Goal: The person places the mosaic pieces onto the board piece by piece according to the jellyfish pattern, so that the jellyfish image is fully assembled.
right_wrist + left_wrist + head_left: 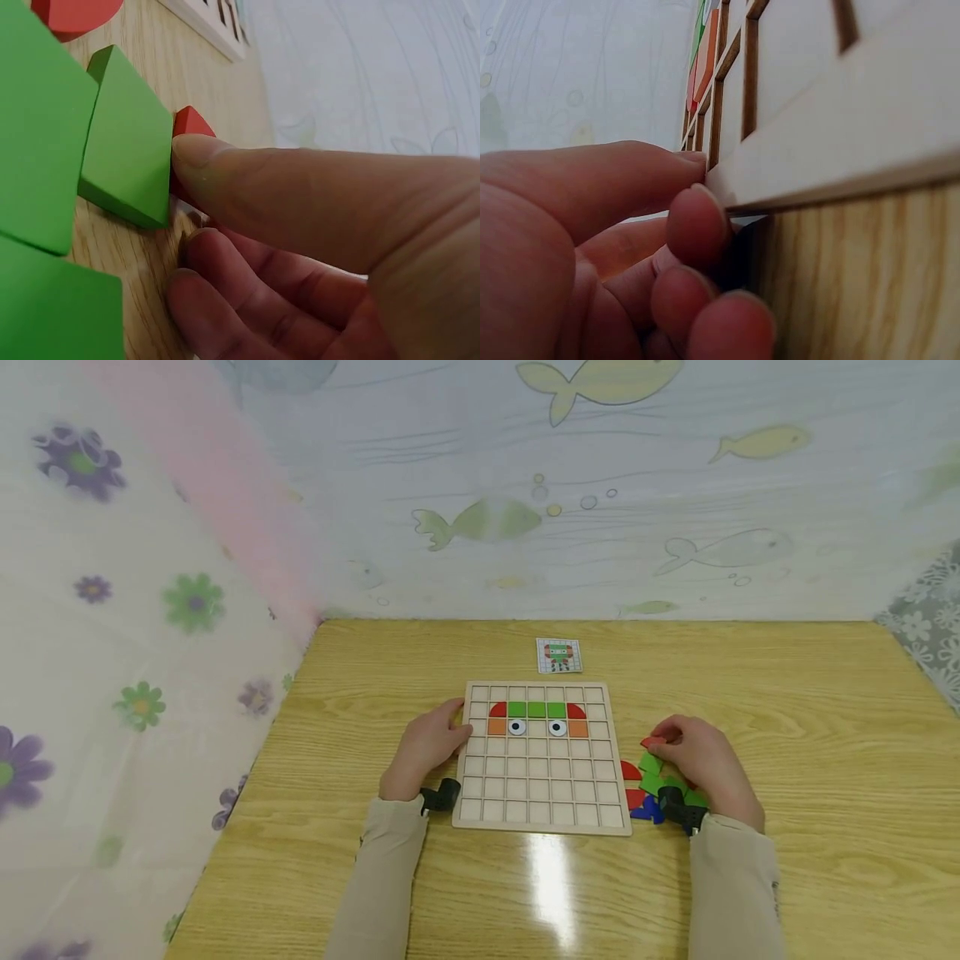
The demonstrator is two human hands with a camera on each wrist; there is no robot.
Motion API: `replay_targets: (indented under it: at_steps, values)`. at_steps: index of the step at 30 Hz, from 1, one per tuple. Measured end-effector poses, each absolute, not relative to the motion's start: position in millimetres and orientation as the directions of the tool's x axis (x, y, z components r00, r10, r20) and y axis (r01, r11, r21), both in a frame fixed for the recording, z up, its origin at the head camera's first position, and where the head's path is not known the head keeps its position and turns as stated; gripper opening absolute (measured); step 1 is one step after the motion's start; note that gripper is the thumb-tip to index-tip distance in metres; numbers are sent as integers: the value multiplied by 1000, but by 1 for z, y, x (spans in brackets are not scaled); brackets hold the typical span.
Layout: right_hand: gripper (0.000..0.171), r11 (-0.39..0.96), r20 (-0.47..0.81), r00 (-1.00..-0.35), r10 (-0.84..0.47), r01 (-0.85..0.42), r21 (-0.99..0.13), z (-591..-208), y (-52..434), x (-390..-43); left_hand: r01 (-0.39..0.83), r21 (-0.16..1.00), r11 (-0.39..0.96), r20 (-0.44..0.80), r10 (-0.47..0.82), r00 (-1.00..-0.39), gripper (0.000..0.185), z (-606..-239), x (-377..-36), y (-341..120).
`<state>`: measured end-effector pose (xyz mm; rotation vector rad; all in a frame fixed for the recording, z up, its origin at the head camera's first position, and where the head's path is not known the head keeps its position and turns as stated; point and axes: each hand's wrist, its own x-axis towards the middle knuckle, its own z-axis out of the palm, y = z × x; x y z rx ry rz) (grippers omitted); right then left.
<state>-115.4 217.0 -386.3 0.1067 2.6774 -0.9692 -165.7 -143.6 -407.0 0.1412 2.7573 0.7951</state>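
A wooden grid board point(543, 828) lies on the table with red, green and orange pieces and two eye pieces set in its upper rows. My left hand point(429, 745) holds the board's left edge, the thumb point(630, 180) at the rim and the other fingers bent beside it. To the right of the board, my right hand point(708, 764) pinches a red curved piece point(652, 742) between thumb and fingers. In the right wrist view the thumb covers much of that red piece point(193, 122). Close to it lies a green square block point(127, 139).
Red half-round pieces point(631, 771), more green squares point(651, 786) and blue pieces point(649, 810) lie loose by the board's right side, partly under the right hand. A pattern card point(558, 656) lies behind the board. Patterned sheets hang behind and left of the table.
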Motion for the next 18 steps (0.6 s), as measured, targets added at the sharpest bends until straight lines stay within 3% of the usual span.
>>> replay_targets:
  at_steps: [9,18]
  values:
    - [28,768,-182,-983,-30,94,-633,-392,210,-120,17,540,841,-229,166,-959,53,-407,-165,-144]
    - [20,718,-129,-988,-86,28,-695,-384,168,-127,21,543,839,-230,172,-958,53,-404,-165,-143]
